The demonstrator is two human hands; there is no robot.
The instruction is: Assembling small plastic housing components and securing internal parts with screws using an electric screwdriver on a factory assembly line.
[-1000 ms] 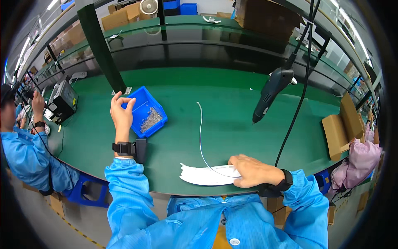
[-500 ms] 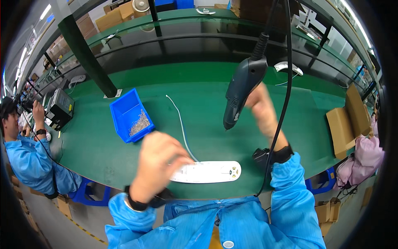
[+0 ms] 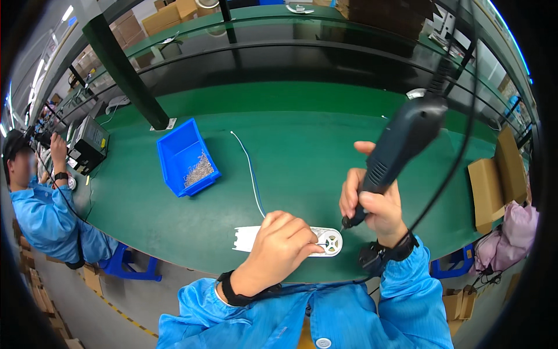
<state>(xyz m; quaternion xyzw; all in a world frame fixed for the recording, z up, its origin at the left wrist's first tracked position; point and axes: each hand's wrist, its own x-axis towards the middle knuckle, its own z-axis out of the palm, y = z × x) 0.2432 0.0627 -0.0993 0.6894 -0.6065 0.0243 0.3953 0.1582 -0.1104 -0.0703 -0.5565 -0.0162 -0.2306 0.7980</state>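
My right hand (image 3: 381,206) is wrapped round the lower part of a dark electric screwdriver (image 3: 404,139). The tool slants down to the left, its tip close to the rounded end of a long white plastic housing (image 3: 246,238). Over the middle of that housing lies my left hand (image 3: 280,247), fingers curled, with thumb and forefinger pinched beside the round slotted end. Whatever is between those fingertips is hidden. A thin white cable (image 3: 251,168) runs from the housing away across the bench.
A blue bin (image 3: 176,152) holding many small screws (image 3: 199,170) stands left on the green bench (image 3: 302,157). The screwdriver's black cord (image 3: 447,186) hangs at the right. An open cardboard box (image 3: 488,195) sits far right. A co-worker (image 3: 43,203) in blue sits at the left.
My left hand has come down onto the housing and moved right. My right hand has taken hold of the screwdriver and drawn it down, its tip now near the housing's round end.
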